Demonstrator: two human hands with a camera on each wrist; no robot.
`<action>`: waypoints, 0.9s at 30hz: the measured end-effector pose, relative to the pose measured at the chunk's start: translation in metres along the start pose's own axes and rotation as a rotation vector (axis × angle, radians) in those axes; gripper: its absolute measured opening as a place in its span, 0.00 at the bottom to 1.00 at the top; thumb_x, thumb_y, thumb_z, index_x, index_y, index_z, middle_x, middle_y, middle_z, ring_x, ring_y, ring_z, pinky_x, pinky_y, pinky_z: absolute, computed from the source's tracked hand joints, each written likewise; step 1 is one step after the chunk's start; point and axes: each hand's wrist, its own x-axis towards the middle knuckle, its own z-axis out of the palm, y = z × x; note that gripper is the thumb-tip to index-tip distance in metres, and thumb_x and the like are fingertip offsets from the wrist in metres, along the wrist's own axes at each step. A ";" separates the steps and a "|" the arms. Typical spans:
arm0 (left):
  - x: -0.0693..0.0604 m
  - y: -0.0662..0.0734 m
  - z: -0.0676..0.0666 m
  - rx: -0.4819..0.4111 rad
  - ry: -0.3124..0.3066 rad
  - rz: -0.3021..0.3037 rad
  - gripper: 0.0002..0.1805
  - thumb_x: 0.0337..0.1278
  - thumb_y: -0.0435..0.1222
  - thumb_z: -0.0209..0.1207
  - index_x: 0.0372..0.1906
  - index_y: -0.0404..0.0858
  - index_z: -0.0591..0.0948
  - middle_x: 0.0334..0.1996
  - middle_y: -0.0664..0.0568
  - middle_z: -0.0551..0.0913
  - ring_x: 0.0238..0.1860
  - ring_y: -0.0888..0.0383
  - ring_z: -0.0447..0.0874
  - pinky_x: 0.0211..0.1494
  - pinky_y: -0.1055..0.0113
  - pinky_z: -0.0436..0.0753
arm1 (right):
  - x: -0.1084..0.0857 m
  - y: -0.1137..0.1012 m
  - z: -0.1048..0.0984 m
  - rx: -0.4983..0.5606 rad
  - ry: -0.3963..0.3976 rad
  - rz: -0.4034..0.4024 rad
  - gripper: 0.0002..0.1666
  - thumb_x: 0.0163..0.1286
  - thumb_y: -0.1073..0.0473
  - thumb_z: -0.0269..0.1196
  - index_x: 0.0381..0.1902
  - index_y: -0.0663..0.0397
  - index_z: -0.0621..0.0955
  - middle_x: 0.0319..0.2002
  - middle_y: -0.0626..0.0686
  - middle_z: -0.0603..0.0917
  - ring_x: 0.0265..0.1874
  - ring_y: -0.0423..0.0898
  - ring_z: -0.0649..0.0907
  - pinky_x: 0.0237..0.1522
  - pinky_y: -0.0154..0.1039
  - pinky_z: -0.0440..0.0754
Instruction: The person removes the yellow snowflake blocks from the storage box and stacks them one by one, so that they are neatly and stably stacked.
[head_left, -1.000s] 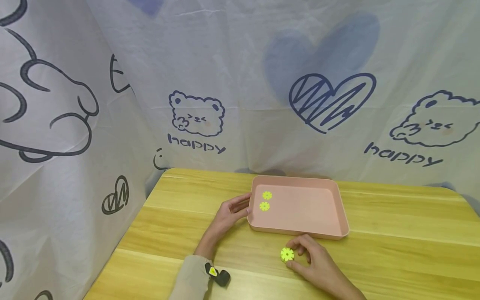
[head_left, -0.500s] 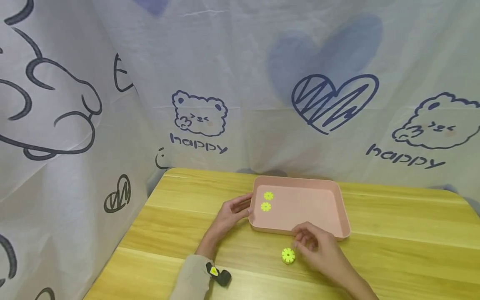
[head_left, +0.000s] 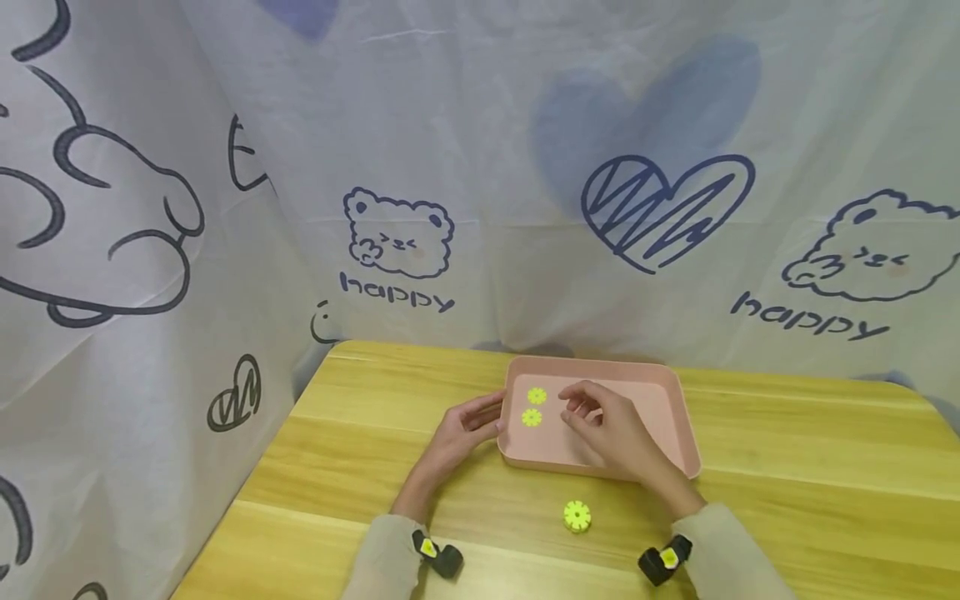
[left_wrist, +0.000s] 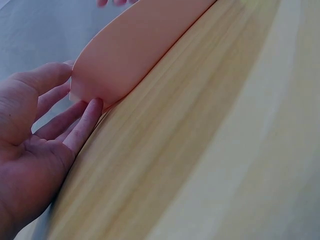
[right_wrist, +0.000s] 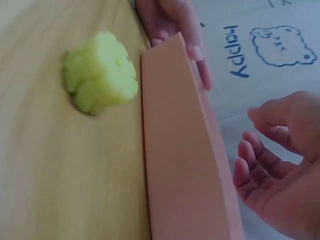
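My left hand rests against the left end of the pink tray. In the left wrist view, its fairly straight fingers touch the tray's end wall. My right hand hovers over the middle of the tray. Its fingers are loosely bent, with a gap to the thumb and nothing visible between them. Two yellow-green notched discs, an upper disc and a lower disc, lie at the tray's left side. A stack of notched discs stands on the table in front of the tray, large in the right wrist view.
The wooden table reaches back to a white curtain printed with bears and hearts. Another printed curtain hangs at the left. A small black device is strapped to each wrist.
My right hand has let go of the disc stack, risen away from it and moved forward over the tray. The left hand stays at the tray's left end.
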 end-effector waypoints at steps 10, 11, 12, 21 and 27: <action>-0.001 -0.001 0.002 -0.008 -0.004 -0.011 0.28 0.70 0.27 0.60 0.73 0.30 0.71 0.71 0.38 0.72 0.71 0.42 0.71 0.68 0.61 0.77 | 0.040 0.021 0.022 0.022 -0.055 0.088 0.16 0.70 0.67 0.67 0.55 0.63 0.83 0.46 0.61 0.84 0.43 0.51 0.82 0.50 0.49 0.84; -0.001 -0.001 0.002 -0.008 -0.003 -0.013 0.28 0.70 0.27 0.60 0.73 0.30 0.71 0.71 0.38 0.72 0.71 0.43 0.71 0.68 0.61 0.77 | 0.044 0.024 0.024 0.018 -0.059 0.088 0.16 0.70 0.68 0.67 0.54 0.64 0.83 0.46 0.62 0.84 0.43 0.52 0.82 0.51 0.50 0.84; -0.001 -0.001 0.002 -0.007 -0.002 -0.016 0.28 0.70 0.27 0.60 0.73 0.30 0.71 0.71 0.38 0.72 0.71 0.43 0.72 0.68 0.62 0.77 | 0.047 0.027 0.026 0.018 -0.064 0.091 0.16 0.69 0.68 0.66 0.54 0.65 0.83 0.45 0.62 0.84 0.43 0.52 0.82 0.50 0.50 0.84; -0.001 0.000 0.001 -0.006 -0.010 0.009 0.28 0.71 0.26 0.59 0.73 0.28 0.69 0.71 0.35 0.71 0.71 0.40 0.71 0.68 0.60 0.77 | 0.060 0.042 0.043 0.022 -0.070 0.181 0.15 0.67 0.67 0.67 0.50 0.68 0.84 0.41 0.59 0.85 0.42 0.52 0.82 0.49 0.47 0.82; 0.000 0.000 -0.001 0.003 -0.002 0.003 0.28 0.71 0.27 0.60 0.73 0.29 0.70 0.71 0.37 0.73 0.71 0.42 0.72 0.68 0.61 0.78 | 0.066 0.036 0.047 -0.078 -0.115 0.195 0.15 0.65 0.64 0.70 0.47 0.68 0.84 0.43 0.60 0.86 0.43 0.54 0.82 0.53 0.53 0.82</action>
